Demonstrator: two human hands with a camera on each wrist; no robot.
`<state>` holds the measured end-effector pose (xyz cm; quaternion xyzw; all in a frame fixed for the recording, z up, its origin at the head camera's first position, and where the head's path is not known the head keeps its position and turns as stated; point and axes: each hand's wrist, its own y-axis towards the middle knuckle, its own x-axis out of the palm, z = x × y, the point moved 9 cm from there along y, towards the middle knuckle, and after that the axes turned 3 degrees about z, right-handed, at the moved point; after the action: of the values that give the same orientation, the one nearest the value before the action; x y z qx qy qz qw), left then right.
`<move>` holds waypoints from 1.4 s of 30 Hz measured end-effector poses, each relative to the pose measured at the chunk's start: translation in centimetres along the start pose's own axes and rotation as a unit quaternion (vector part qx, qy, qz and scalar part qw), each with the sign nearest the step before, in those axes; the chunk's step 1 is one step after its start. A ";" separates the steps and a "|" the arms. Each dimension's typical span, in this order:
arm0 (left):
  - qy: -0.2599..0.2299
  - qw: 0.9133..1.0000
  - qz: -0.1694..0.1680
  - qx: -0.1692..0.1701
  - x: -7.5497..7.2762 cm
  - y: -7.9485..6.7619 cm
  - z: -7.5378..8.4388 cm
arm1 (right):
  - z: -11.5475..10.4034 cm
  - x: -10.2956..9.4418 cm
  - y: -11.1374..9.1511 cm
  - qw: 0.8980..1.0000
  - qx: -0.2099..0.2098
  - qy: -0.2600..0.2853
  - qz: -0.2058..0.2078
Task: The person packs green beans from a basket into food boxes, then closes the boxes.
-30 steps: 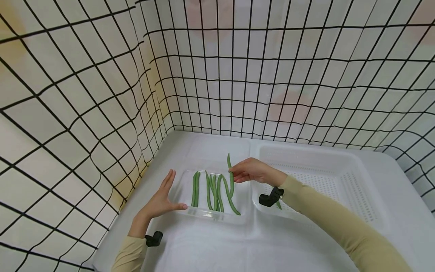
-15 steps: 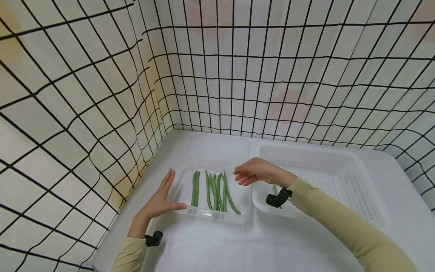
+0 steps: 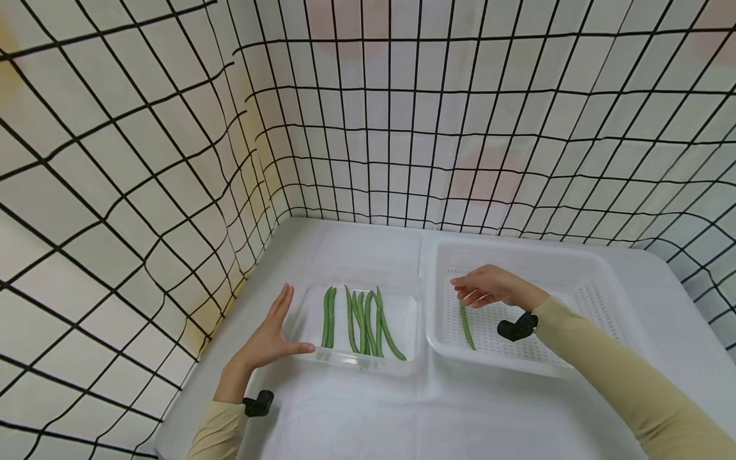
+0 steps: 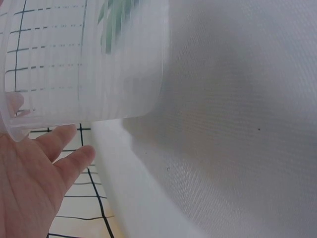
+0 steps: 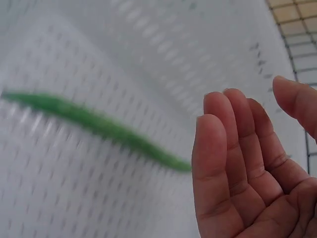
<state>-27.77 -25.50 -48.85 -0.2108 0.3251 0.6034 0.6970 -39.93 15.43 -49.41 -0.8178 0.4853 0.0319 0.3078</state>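
My left hand (image 3: 270, 340) rests against the left end of a clear plastic container (image 3: 368, 367), fingers straight and thumb spread along its front rim. Several green beans (image 3: 328, 319) lie roughly side by side inside the container. The left wrist view shows the container's ribbed wall (image 4: 119, 89) close up, next to my fingers (image 4: 74, 161). My right hand (image 3: 489, 285) is over the white perforated basket (image 3: 439, 332), fingers relaxed, thumb apart, holding nothing. A single green bean (image 5: 114, 129) lies on the basket's floor near my fingertips; its far end is hidden behind the hand in the head view.
A white cloth (image 3: 374, 421) covers the table under both containers. Black grid netting (image 3: 402, 134) stands along the back and sides, with pale sheeting behind it. The container and the basket sit side by side with a narrow gap.
My right hand has let go of a green bean, which now lies with the others in the clear container. The hand has moved right, over the basket. My left hand has stayed put.
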 end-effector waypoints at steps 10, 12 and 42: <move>-0.004 1.000 0.000 -0.003 0.1 -0.3 -0.1 | 5.2 -1.2 1.0 0.996 0.065 -0.048 0.025; -0.005 1.000 0.001 -0.001 0.1 -0.3 -0.2 | 5.6 -1.1 1.1 0.995 0.070 -0.059 0.025; 0.003 1.000 0.000 0.005 -0.1 0.0 0.1 | 5.4 0.7 2.7 0.996 0.080 -0.035 0.000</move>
<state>-27.76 -25.54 -48.73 -0.2088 0.3302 0.6015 0.6968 -40.47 16.87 -55.28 -0.7889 0.4754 0.0212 0.3889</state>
